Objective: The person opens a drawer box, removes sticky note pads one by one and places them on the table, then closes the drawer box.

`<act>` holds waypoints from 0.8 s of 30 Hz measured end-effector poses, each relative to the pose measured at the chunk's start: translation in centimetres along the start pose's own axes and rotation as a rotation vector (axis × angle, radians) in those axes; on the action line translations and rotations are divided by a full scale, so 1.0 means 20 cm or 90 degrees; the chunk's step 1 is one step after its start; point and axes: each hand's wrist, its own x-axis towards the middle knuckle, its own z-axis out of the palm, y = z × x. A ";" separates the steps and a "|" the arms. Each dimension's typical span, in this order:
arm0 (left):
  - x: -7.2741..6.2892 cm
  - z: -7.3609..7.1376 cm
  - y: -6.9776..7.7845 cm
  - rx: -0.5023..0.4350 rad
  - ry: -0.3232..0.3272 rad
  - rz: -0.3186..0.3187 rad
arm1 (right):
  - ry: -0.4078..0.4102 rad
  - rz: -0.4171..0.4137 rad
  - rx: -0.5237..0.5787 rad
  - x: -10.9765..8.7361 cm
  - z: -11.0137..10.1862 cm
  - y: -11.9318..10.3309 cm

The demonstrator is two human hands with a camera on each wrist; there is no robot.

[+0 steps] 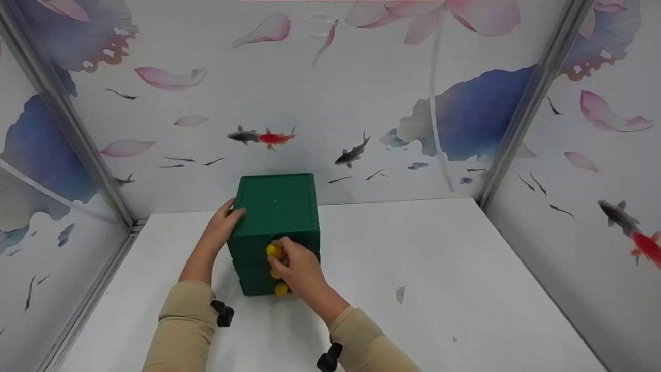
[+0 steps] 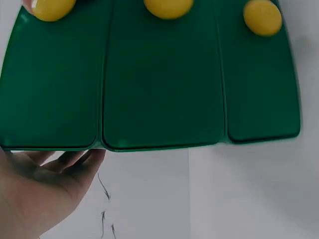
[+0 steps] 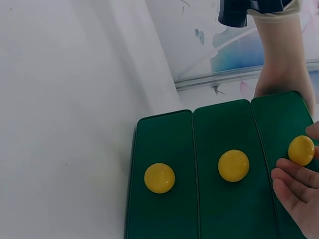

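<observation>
The green cabinet (image 1: 275, 204) stands on the table (image 1: 408, 248), toward the far edge and nearer to the far left corner than to the far right one. The step in hand, as I judge it, is the taking of the top knob (image 1: 274, 250) while the cabinet is kept steady: the right hand (image 1: 300, 266) pinches this yellow knob between thumb and fingers, and the left hand (image 1: 222, 223) is not closed on anything, but rests against the cabinet's left side with its thumb over the top edge. The top drawer front (image 3: 286, 117) looks about even with the two others (a very small gap I could not tell). The next move, I think, calls for a straight pull toward the near edge of the table, with the left hand pressing enough that the whole cabinet does not slide or tip. The views do not give the same things. The head view alone shows the top of the cabinet and the left thumb upon it, but there the right hand partly covers the middle knob (image 3: 234, 166). The right wrist view shows this knob in full, and also the bottom knob (image 3: 159, 178), both untouched. The left wrist view lets me see the left fingers (image 2: 88, 163) at the side wall, which the head view mostly hides; it cuts the top knob at the picture's border.
</observation>
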 end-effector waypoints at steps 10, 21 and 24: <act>-0.03 -0.03 -0.01 -0.041 -0.137 -0.177 | -0.001 0.032 -0.013 0.01 0.00 -0.05; -0.04 -0.02 -0.02 -0.064 -0.137 -0.196 | 0.005 0.032 -0.021 0.02 -0.01 -0.06; -0.03 -0.01 -0.03 -0.069 -0.134 -0.191 | 0.012 0.015 -0.013 0.02 -0.02 -0.05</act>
